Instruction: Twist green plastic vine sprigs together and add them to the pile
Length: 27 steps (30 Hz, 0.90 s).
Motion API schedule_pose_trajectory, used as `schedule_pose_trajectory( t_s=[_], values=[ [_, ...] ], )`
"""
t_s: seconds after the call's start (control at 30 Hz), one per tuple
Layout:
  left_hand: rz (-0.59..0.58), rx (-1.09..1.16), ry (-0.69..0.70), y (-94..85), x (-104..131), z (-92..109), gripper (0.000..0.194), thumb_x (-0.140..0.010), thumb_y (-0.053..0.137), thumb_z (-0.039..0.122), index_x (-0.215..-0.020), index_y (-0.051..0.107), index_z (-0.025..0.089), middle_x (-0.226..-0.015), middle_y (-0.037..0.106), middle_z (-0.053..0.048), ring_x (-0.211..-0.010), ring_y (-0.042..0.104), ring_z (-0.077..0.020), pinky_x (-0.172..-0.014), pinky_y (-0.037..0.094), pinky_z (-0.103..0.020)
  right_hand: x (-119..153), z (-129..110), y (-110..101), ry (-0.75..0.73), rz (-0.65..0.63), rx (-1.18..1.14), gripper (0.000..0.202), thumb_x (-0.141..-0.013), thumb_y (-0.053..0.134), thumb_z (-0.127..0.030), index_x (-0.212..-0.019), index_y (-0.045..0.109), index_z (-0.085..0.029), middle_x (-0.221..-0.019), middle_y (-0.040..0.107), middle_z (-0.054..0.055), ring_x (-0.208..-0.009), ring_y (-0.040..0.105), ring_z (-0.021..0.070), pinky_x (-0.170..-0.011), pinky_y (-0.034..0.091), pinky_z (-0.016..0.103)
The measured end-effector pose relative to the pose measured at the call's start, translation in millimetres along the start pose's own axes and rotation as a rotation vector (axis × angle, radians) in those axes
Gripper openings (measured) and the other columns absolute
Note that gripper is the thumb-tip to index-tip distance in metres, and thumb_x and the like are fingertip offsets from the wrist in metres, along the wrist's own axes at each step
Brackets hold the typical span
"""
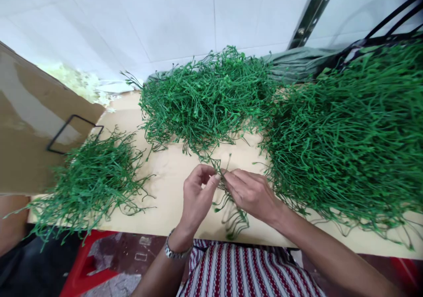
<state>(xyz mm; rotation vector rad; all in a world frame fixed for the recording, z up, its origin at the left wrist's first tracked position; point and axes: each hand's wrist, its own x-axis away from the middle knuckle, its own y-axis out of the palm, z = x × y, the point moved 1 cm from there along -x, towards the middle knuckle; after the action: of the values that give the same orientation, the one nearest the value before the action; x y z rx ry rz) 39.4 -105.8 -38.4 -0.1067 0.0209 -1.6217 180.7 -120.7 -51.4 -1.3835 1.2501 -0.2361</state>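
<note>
Both hands meet over the table, in front of my striped top. My left hand (196, 195) pinches a small bunch of thin green stems (237, 221) between thumb and fingers; a watch is on that wrist. From the other side my right hand (253, 193) grips the same bunch, its fingers pressed together. The stems look like artificial plant sprigs. Their lower ends hang below my fingers towards the table's front edge, and a few stick out above. Just beyond my hands lies a heap of similar stems (205, 98).
A large green stem pile (350, 147) covers the right of the pale table (165, 178). A smaller pile (95, 182) lies left, overhanging the front edge, beside a cardboard box (29, 125) and a black wire loop (74, 117). A red stool (77, 266) stands below.
</note>
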Motion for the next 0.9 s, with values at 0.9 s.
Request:
schedule_pose_trajectory(
  t_s=[0.9],
  values=[
    [-0.205,0.534,-0.234,6.6,9,-19,0.016,-0.065,0.068,0.016,-0.079,0.06,0.015,-0.07,0.057,0.001,-0.061,0.049,-0.0082,-0.058,0.038,-0.019,-2,11,-14,0.0,-0.048,-0.578,0.02,-0.073,0.048,-0.004,-0.088,0.054,-0.016,-0.08,0.057,0.004,-0.077,0.051,0.015,-0.072,0.04,0.03]
  ],
)
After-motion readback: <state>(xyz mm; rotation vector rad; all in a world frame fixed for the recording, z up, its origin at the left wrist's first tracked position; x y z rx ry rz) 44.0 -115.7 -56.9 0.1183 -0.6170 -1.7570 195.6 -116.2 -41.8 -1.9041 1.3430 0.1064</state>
